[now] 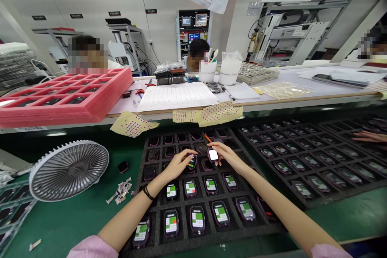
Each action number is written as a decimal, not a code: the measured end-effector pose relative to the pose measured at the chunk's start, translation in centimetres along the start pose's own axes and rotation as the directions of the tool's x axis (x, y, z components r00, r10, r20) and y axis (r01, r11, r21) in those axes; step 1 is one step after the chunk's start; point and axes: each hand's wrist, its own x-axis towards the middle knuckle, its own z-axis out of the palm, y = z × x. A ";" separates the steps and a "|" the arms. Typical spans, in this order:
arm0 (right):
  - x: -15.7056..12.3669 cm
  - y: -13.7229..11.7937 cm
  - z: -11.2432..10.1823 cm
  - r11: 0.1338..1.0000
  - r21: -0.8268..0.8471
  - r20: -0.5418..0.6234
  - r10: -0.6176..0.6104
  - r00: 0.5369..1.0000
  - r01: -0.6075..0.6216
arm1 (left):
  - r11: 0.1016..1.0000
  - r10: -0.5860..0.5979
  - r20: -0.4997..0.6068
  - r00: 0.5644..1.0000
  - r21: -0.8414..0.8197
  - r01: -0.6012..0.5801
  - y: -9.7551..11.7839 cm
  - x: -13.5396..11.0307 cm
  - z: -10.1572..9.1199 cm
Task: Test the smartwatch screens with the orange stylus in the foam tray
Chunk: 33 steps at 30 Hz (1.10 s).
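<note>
Over the far half of the black foam tray [181,246], the right hand [224,155] is holding a white-screen watch [213,155], thumb and fingers drawn in around its edges; a thin orange stick [208,138] is jutting out above those fingers; the left hand [180,163] is resting, fingers curled, on a green-screen watch [191,161], though whether it is gripping that one I cannot tell; the person is seemingly handling watches individually, while lit watches [197,218] are lying in the tray's near rows; the next move is probably calling for a steady right-hand grip, screen kept clear of the stick.
</note>
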 end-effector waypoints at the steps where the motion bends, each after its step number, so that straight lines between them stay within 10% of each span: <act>1: 0.0 0.0 0.0 1.000 0.000 -0.001 0.000 1.000 0.000 | 1.000 0.002 0.001 1.000 0.002 -0.002 0.1 0.0 0.0; 33: -0.2 -0.1 0.0 1.000 0.012 0.024 -0.021 0.999 0.021 | 0.995 0.007 -0.007 1.000 -0.096 -0.008 -0.3 0.1 0.2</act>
